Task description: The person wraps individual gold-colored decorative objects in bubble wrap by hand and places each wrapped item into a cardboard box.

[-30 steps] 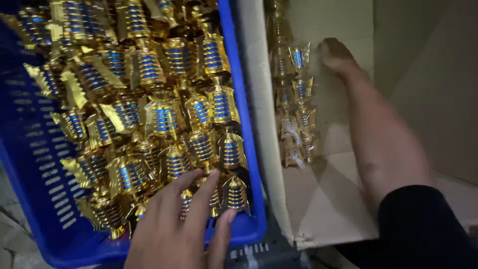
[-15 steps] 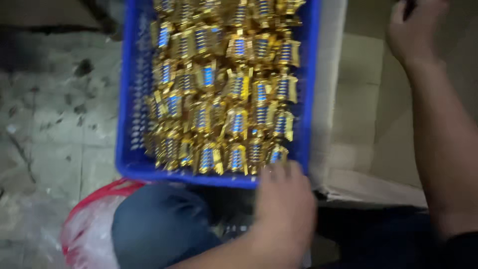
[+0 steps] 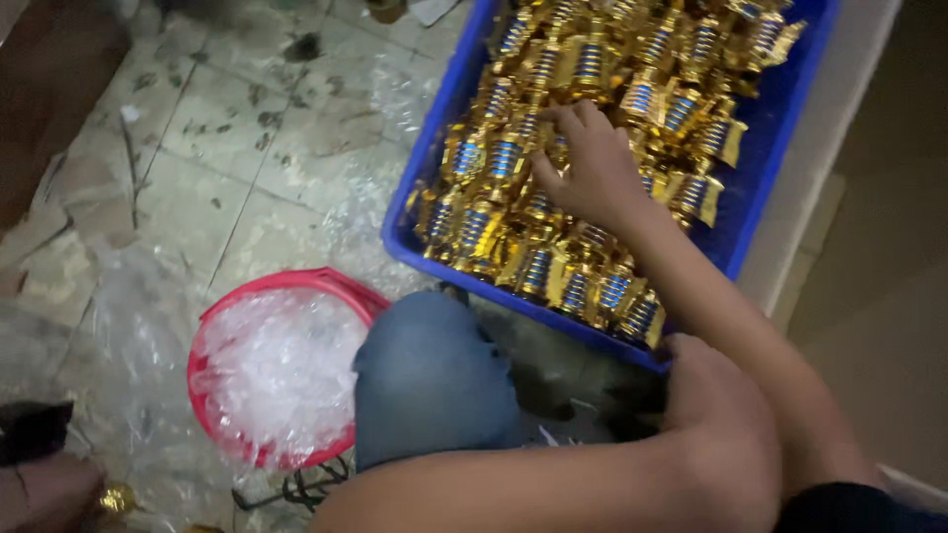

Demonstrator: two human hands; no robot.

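A blue plastic crate (image 3: 420,192) on the floor is heaped with small gold ornaments (image 3: 592,64) banded in blue. My right hand (image 3: 588,173) reaches across into the crate. Its fingers are bent down into the ornaments in the middle of the pile, and what they hold is hidden under the hand. My left hand (image 3: 716,419) is closed at the crate's near right corner, gripping the rim there. My forearms cross just below the crate.
My knee in blue jeans (image 3: 430,385) is bent in front of the crate. A red basin (image 3: 296,286) full of clear plastic wrap stands to its left on a dirty tiled floor (image 3: 197,128). A cardboard box wall (image 3: 805,197) runs along the crate's right side.
My right hand has left the cardboard box and come over into the crate's pile. My left hand slid right along the near rim to the corner. The view swung left, showing the red basin.
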